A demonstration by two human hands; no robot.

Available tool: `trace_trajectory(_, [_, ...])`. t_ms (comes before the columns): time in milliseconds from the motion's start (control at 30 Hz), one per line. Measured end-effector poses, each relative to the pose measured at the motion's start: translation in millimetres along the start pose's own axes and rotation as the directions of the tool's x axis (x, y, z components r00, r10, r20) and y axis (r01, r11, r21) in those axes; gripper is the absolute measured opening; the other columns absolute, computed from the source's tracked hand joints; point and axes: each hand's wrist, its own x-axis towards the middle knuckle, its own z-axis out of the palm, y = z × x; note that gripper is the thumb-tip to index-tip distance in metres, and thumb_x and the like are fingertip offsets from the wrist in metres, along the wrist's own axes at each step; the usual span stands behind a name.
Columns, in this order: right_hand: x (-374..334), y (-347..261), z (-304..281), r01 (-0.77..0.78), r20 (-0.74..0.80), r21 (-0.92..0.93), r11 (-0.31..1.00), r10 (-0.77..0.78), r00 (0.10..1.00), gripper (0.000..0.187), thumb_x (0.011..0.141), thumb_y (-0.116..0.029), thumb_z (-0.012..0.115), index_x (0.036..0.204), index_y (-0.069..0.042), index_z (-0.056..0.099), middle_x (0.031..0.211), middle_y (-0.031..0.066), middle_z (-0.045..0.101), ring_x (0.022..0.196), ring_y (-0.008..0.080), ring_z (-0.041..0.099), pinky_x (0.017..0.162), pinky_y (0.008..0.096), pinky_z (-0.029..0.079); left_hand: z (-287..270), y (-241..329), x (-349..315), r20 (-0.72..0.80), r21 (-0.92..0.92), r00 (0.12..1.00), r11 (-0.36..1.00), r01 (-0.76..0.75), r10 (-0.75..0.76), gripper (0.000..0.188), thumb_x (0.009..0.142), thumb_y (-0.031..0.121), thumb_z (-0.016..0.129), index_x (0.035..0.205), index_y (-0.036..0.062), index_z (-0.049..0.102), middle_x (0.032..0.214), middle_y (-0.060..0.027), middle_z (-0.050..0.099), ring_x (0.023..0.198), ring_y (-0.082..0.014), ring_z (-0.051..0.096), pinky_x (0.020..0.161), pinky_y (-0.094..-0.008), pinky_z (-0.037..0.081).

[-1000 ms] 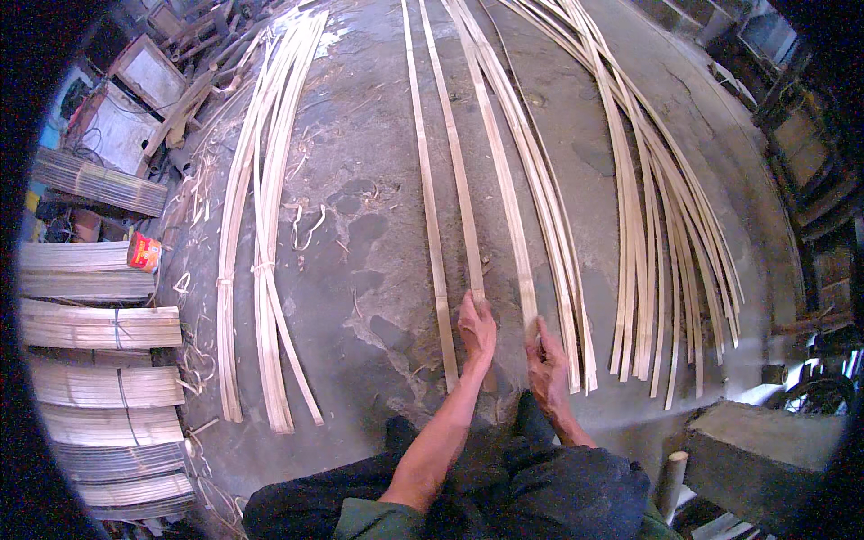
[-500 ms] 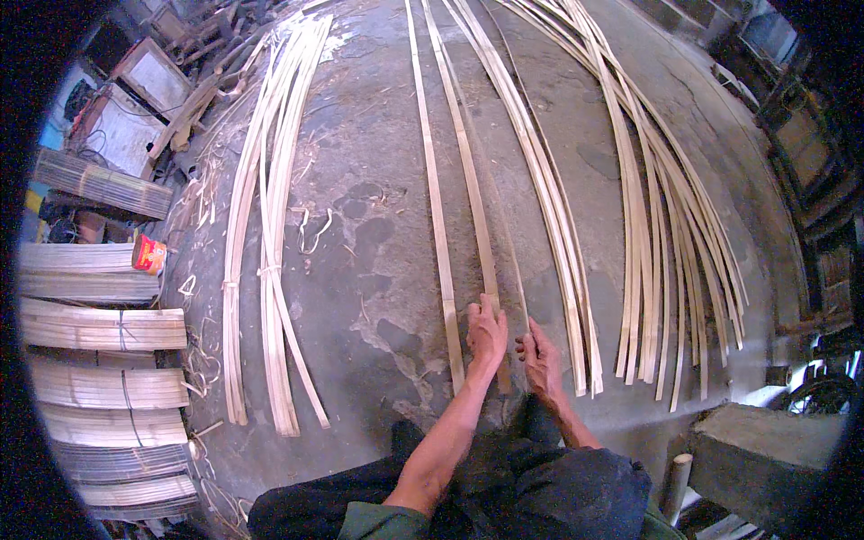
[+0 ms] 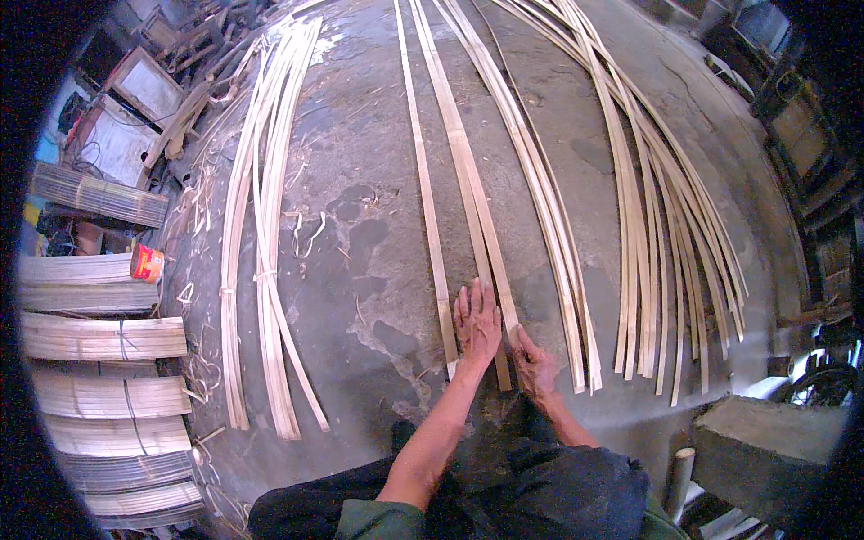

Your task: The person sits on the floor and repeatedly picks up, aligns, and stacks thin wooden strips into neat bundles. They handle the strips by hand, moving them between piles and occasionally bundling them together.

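Observation:
Two long pale bamboo strips [image 3: 468,184] lie side by side on the concrete floor, running away from me. My left hand [image 3: 477,326] rests flat over the near part of the left strip, palm down with its fingers stretched out. Close to its right, my right hand [image 3: 537,367] is closed on the near part of the other strip, thumb and fingers at its edge; the strip's end is partly hidden by the hand. A single bamboo strip [image 3: 421,171] lies just left of my left hand. Right of my hands runs a narrow group of strips [image 3: 540,193].
Tied bundles of strips [image 3: 270,225] lie at the left, and a fanned pile of strips [image 3: 648,198] at the right. Stacks of short slats [image 3: 103,337] line the left side, with a red tin [image 3: 147,263] on one. A concrete block [image 3: 765,441] stands at the lower right.
The right-hand strip, seen edge-on before, now lies flat against its neighbour. My left hand has shifted slightly left and spread flat; my right hand has moved slightly down.

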Motion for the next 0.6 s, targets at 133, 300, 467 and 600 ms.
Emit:
trace_trajectory(133, [0,16,6,0.093,-0.045,0.0,0.996,-0.093,0.995,0.047,0.092,-0.024,0.063,0.136,-0.014,0.051,0.083,0.0244,0.063,0.068,0.0291,0.062,0.064,0.0381,0.048,4,0,-1,0.105,-0.006,0.995,1.0,-0.005,0.005,0.054,0.095,0.024,0.046,0.146,0.0098,0.035,0.154,-0.0093,0.029,0.142,-0.0364,0.023,0.116,-0.0484,0.015])
trace_trajectory(300, [-4,1,3,0.012,0.033,-0.032,0.999,-0.011,0.999,0.052,0.092,-0.023,0.06,0.142,-0.014,0.044,0.089,0.027,0.063,0.077,0.0411,0.065,0.068,0.0431,0.05,2,-6,-5,0.136,0.05,0.991,0.999,-0.009,0.002,0.054,0.096,0.024,0.044,0.147,0.0099,0.033,0.155,-0.0079,0.028,0.143,-0.0357,0.021,0.117,-0.0493,0.013])
trace_trajectory(467, [-4,9,5,0.039,0.021,-0.003,0.999,-0.039,0.999,0.052,0.092,-0.021,0.06,0.141,-0.013,0.045,0.089,0.0251,0.063,0.075,0.0368,0.062,0.069,0.0421,0.049,3,-2,-4,0.114,0.019,0.993,1.0,-0.007,0.005,0.056,0.094,0.025,0.046,0.147,0.0099,0.033,0.155,-0.007,0.028,0.142,-0.0367,0.022,0.117,-0.0504,0.013])
trace_trajectory(600, [-1,18,11,0.117,0.013,-0.037,0.992,-0.116,0.993,0.051,0.092,-0.021,0.063,0.14,-0.012,0.047,0.075,0.0209,0.057,0.064,0.0285,0.053,0.064,0.039,0.046,1,-2,-3,0.108,0.018,0.994,1.0,-0.012,0.01,0.057,0.093,0.025,0.048,0.147,0.011,0.033,0.154,-0.0076,0.03,0.141,-0.0376,0.024,0.116,-0.0512,0.014])
